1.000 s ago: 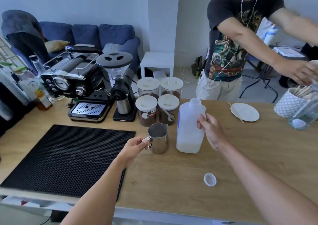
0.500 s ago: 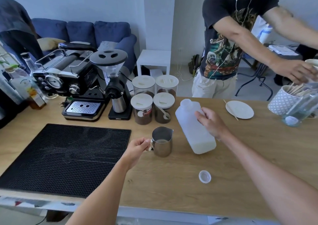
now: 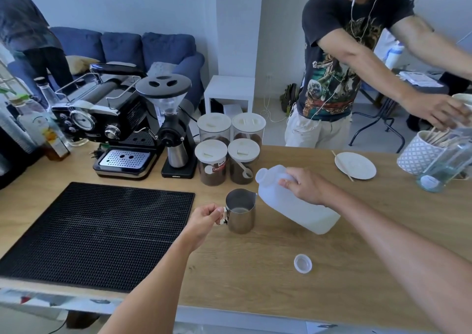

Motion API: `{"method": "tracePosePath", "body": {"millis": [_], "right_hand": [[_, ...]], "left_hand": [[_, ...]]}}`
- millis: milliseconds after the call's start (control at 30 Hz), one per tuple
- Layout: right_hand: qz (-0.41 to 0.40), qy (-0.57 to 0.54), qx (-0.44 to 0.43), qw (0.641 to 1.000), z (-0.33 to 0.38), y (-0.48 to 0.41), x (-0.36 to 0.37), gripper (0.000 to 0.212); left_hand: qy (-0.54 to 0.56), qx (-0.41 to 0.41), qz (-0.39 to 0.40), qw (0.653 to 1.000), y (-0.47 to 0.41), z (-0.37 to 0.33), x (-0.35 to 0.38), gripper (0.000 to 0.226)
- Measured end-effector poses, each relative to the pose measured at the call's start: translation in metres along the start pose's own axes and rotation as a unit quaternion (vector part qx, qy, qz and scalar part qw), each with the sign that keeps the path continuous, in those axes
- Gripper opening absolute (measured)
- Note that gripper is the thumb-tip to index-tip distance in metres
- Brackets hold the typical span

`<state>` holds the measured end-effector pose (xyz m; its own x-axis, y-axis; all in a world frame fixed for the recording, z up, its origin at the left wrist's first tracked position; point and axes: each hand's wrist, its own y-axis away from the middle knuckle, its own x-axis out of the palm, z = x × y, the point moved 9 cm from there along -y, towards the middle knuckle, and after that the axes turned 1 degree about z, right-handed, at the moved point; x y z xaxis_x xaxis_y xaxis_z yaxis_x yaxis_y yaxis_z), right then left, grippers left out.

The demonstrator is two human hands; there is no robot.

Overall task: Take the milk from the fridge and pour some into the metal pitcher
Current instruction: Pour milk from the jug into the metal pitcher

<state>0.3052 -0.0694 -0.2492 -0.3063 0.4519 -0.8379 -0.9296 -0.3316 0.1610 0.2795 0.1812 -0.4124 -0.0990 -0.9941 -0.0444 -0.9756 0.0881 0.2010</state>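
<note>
Milk jug [image 3: 293, 207] is out of the fridge and on/over the table [image 3: 255, 277] around mid-table, cap off, tipped over w/ its open mouth toward the far-left and its base low on the right; can't tell if the base corner touches the wood. Right hand [image 3: 305, 187] comes over the top, fingers curled round the upper part by the neck, a grip that lets the wrist roll the jug for a controlled pour. Only a little milk is left, pooled in the low base corner, so a steep tilt looks needed before any reaches the mouth; no stream visible. Metal pitcher [image 3: 240, 211] stands upright just left of the jug, spout side nearest it, mouth of jug just above and beside its rim. Left hand [image 3: 204, 220] has fingers closed on the pitcher handle, prob. to steady it and keep it lined up under the mouth. Something dull shows at the pitcher bottom, can't tell if milk. Step judged: pour starting or about to, fetch part done. Cap [image 3: 303, 263] lies open side up toward the near edge, clear of the work. Black mat [image 3: 97, 231] fills the near-left part; coffee jars [image 3: 212, 162] sit close behind the pitcher, so spill/knock risk there. Second person [image 3: 329, 78] stands past the far edge, reaching toward the right end.
</note>
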Motion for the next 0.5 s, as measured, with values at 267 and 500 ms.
{"method": "tracePosePath", "body": {"millis": [267, 500], "right_hand": [[0.048, 0.089, -0.007, 0.995, 0.006, -0.009, 0.022, 0.035], [0.073, 0.158, -0.001, 0.985, 0.012, -0.009, 0.031, 0.033]], "left_hand": [[-0.007, -0.015, -0.004, 1.0, -0.002, 0.001, 0.0, 0.035], [-0.012, -0.013, 0.002, 1.0, -0.003, 0.002, 0.0, 0.035]]}}
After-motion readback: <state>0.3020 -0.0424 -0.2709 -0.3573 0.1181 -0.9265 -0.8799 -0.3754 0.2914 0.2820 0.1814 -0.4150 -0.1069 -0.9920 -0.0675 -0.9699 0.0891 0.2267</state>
